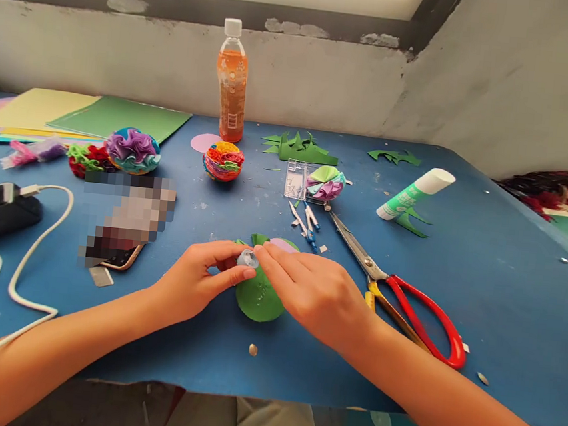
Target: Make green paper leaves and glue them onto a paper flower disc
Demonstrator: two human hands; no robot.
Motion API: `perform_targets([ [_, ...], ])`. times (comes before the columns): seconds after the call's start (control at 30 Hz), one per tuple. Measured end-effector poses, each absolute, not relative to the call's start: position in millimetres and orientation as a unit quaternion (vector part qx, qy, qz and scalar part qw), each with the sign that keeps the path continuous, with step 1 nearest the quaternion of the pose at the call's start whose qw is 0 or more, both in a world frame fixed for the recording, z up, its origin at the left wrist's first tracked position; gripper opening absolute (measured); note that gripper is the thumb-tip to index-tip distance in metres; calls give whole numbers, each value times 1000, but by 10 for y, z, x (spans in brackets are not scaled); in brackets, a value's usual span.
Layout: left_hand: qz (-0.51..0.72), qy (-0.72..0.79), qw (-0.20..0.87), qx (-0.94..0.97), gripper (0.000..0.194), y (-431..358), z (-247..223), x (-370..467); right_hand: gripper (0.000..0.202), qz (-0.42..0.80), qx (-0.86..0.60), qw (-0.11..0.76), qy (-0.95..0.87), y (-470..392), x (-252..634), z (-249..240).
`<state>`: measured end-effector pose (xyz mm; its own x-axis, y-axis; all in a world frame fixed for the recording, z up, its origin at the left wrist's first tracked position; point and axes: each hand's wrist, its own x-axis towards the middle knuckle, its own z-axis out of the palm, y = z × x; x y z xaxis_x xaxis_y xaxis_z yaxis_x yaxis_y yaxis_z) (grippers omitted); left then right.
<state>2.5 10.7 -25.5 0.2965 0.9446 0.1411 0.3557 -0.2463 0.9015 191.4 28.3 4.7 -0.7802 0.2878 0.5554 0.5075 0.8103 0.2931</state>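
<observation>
A small pale blue rolled piece (248, 258), perhaps crepe paper, is pinched between the thumb and fingers of my left hand (197, 275). My right hand (319, 290) meets it from the other side, its fingers pressed together and the tips at the roll's edge; its thumb is hidden. Just below both hands lies a round green paper disc (259, 299) with small marks on its middle. A bit of pale pink paper (285, 245) shows behind my right fingers, beside a green paper scrap (260, 239).
Red-handled scissors (372, 268) lie to the right, with a glue stick (416, 193) beyond. A compass (305, 223) and several ruffled paper balls (223, 161) are farther back. A drink bottle (232, 87) stands near the wall. Left are a phone (126, 257) and white cable (22, 265).
</observation>
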Motion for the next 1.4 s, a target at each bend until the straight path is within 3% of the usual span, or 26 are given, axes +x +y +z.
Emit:
perform_targets([
  [0.37, 358, 479, 355, 718, 19, 63, -208, 28, 32, -181, -252, 240, -920, 234, 1860, 57],
  [0.5, 333, 455, 384, 731, 18, 8, -200, 69, 25, -152, -302, 263, -904, 297, 1946, 124],
  [0.63, 360, 468, 392, 706, 23, 37, -226, 46, 20, -21, -340, 308, -888, 427, 2119, 233],
  [0.8, 392, 487, 381, 681, 28, 148, -254, -27, 25, 180, -292, 230, -911, 442, 2143, 269],
  [0.93, 368, 496, 386, 685, 29, 164, -272, -18, 23, 281, -337, 133, -889, 348, 2000, 225],
  [1.4, 317, 417, 302, 796, 28, 44, -134, -68, 14, 372, -387, 105, -837, 382, 1966, 83],
])
